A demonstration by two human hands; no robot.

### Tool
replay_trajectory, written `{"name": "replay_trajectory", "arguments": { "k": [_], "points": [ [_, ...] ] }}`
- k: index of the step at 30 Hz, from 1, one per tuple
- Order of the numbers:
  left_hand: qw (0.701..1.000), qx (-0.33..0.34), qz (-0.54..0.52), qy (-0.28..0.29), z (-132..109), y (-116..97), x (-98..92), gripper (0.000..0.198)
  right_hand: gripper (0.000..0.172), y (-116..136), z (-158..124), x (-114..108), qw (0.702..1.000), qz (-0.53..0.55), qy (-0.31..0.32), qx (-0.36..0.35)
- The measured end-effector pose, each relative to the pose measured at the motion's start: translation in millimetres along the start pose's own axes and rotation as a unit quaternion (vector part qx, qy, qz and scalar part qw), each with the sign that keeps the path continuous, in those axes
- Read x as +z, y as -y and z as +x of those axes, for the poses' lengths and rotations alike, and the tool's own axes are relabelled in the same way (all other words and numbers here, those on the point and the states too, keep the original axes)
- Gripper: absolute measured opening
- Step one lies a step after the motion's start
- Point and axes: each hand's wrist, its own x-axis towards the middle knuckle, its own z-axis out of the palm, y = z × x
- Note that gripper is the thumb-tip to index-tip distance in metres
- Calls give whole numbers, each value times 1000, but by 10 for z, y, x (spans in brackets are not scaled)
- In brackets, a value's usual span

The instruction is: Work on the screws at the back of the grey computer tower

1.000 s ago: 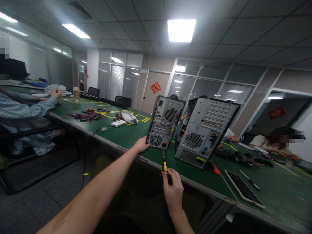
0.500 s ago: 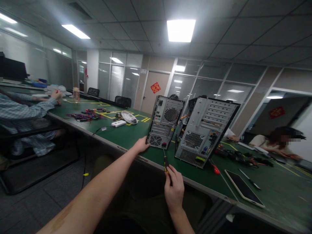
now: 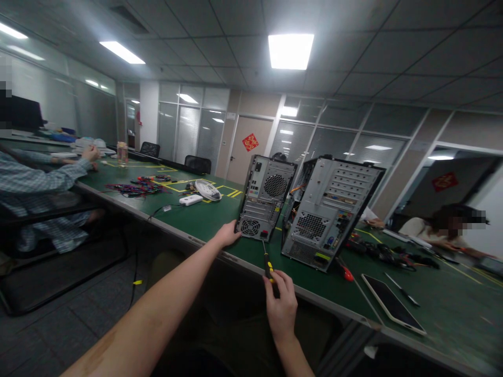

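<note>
Two computer towers stand side by side near the table's front edge, their metal back panels facing me. My left hand [image 3: 228, 234] is at the lower left edge of the smaller tower [image 3: 261, 201], fingers closed against it and partly hidden. In my right hand [image 3: 282, 298] is a black and yellow screwdriver [image 3: 268, 264], gripped at the handle's end. Its shaft points up to the lower right corner of the smaller tower's back, by a red part. Whether the tip touches a screw is too small to tell. The larger tower [image 3: 330, 209] is to the right.
On the green table [image 3: 186, 220] are bundled wires [image 3: 129, 189], a white power strip [image 3: 190, 199], a white oval part [image 3: 208, 189], a red-handled tool [image 3: 347, 273], a phone [image 3: 393, 303], a pen-like tool [image 3: 403, 289] and black cables [image 3: 389, 254]. People sit at the far left and right.
My right hand has shifted very slightly down along the screwdriver handle, showing more of its yellow part. My left hand stays on the smaller tower.
</note>
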Motion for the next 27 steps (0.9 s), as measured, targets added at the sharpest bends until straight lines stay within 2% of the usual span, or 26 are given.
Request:
{"name": "replay_trajectory", "arguments": {
  "k": [7,14,19,27],
  "points": [
    [1000,1,1,-1,6,3,3,57,27,61,6,6,1000,11,13,-11],
    [1000,5,14,-11,2,-1,8,55,19,9,-14,5,1000,-5,-1,16],
    [1000,5,14,-8,-9,-14,-5,56,23,-21,-11,8,998,26,-7,53],
    [1000,3,2,-7,-13,-14,-8,55,25,3,11,4,999,28,-3,41]
  ]
}}
